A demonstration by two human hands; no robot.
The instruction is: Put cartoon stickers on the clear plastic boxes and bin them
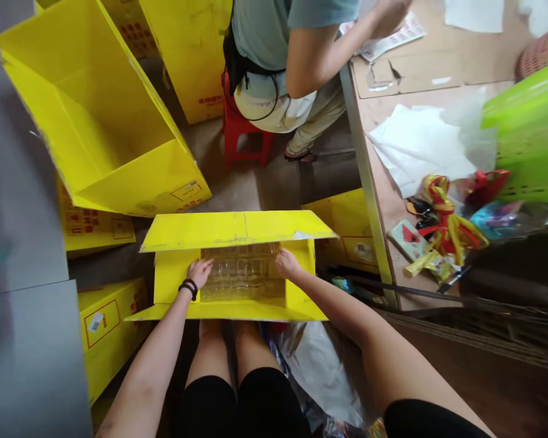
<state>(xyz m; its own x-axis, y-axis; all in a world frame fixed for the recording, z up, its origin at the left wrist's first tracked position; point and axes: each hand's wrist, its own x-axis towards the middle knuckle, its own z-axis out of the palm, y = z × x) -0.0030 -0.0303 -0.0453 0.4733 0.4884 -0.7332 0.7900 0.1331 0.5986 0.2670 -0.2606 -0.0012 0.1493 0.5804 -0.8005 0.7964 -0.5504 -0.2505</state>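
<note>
A yellow cardboard box (232, 311) stands in front of my legs with its long flaps folded outward. Inside it lies clear, ridged plastic packaging (242, 274), in rows of block-like shapes. My left hand (200, 272), with dark bands at the wrist, reaches in at the left end; its fingers are stretched out over the edge of the plastic. At the opposite end my right hand (287, 264) is closed, knuckles up, right by the packaging. Whatever its fingers grip is hidden beneath the hand.
A large open yellow box (95, 121) stands at the far left, above other yellow cartons (114, 328). Ahead, a co-worker (296, 61) sits on a red stool (246, 143). The table (383, 194) at right holds white sheets (420, 146), ribbons and a green basket (530, 134).
</note>
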